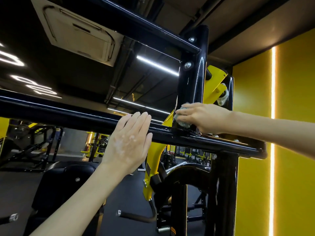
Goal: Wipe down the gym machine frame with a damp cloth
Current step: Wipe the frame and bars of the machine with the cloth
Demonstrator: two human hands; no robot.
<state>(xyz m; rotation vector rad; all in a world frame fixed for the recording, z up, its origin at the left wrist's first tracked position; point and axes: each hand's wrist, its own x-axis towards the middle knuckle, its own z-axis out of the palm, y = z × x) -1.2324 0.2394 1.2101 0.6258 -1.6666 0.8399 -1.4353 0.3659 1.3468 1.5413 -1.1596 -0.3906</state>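
Right hand (204, 116) on cloth (182, 124) at foot of frame post; left hand (129, 142) flat on crossbar.

The frame (201, 48) is glossy black. Its upright post (192, 79) meets the crossbar (68, 114) at a welded joint. The cloth, grey-blue and bunched, sits on the post face just above that joint. The right hand grips it with bent fingers over the top and presses it to the metal, arm coming in from the right. The left hand is open, fingers straight and together, fingertips against the near side of the crossbar, left of the joint and holding nothing. Two bolts (188, 65) show high on the post. A yellow machine arm (214, 79) stands behind the post. A yellow wall (293, 99) with a vertical light strip (273, 82) is at right. A black seat pad (64, 181) lies below the crossbar.
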